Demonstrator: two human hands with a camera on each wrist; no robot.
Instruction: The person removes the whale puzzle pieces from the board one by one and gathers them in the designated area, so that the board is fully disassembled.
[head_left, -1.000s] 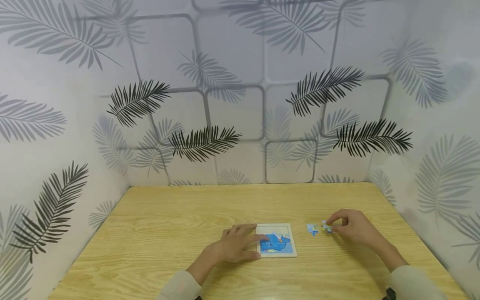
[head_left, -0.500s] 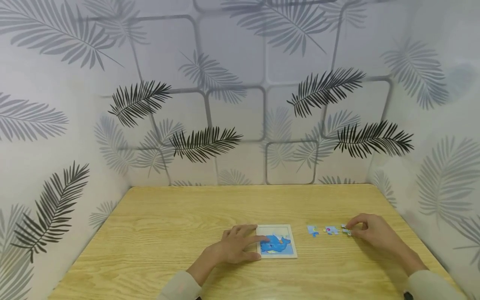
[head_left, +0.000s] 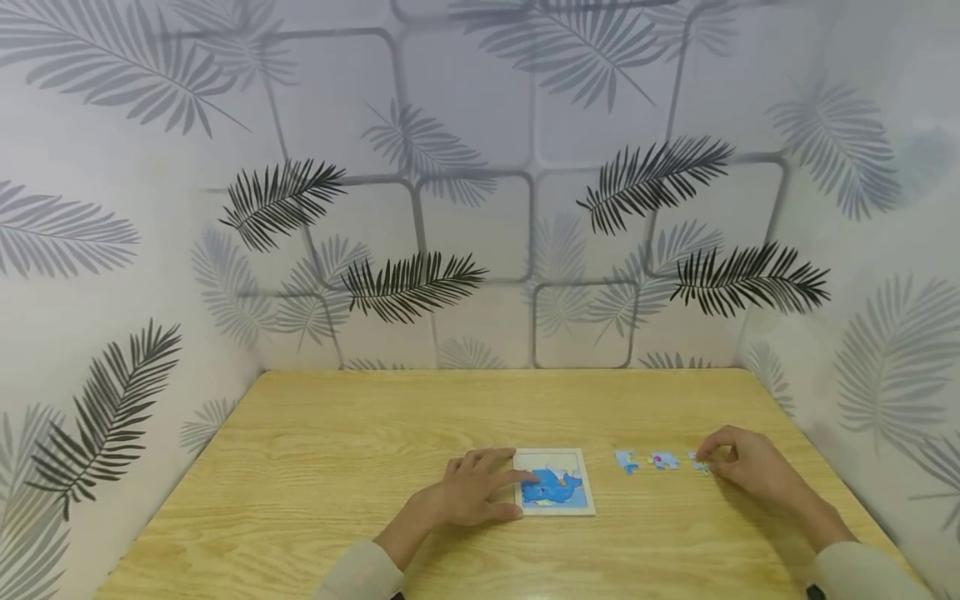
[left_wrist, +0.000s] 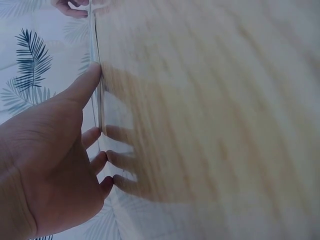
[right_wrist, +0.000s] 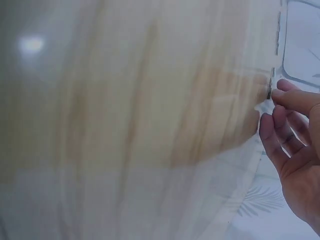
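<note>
A square white-framed jigsaw tray (head_left: 591,492) lies on the table, with a blue dolphin-like picture partly filling it. My left hand (head_left: 472,490) rests over its left side, index fingertip on the blue picture and thumb by the lower left corner. In the left wrist view the thumb and fingertips of this left hand (left_wrist: 55,140) reach the tabletop. To the right, my right hand (head_left: 753,467) pinches a small light-blue puzzle piece (head_left: 699,464) at the table surface, partly covering it. Two more puzzle pieces lie between: a blue one (head_left: 626,462) and one with a pink mark (head_left: 663,460).
The wooden table (head_left: 360,450) extends around both hands. Behind it and at the sides stand walls (head_left: 480,217) with a leaf pattern. The three loose pieces form a row right of the tray.
The right hand has moved right, and the loose pieces, bunched together earlier, now lie spaced apart in a row. The left hand has stayed on the tray.
</note>
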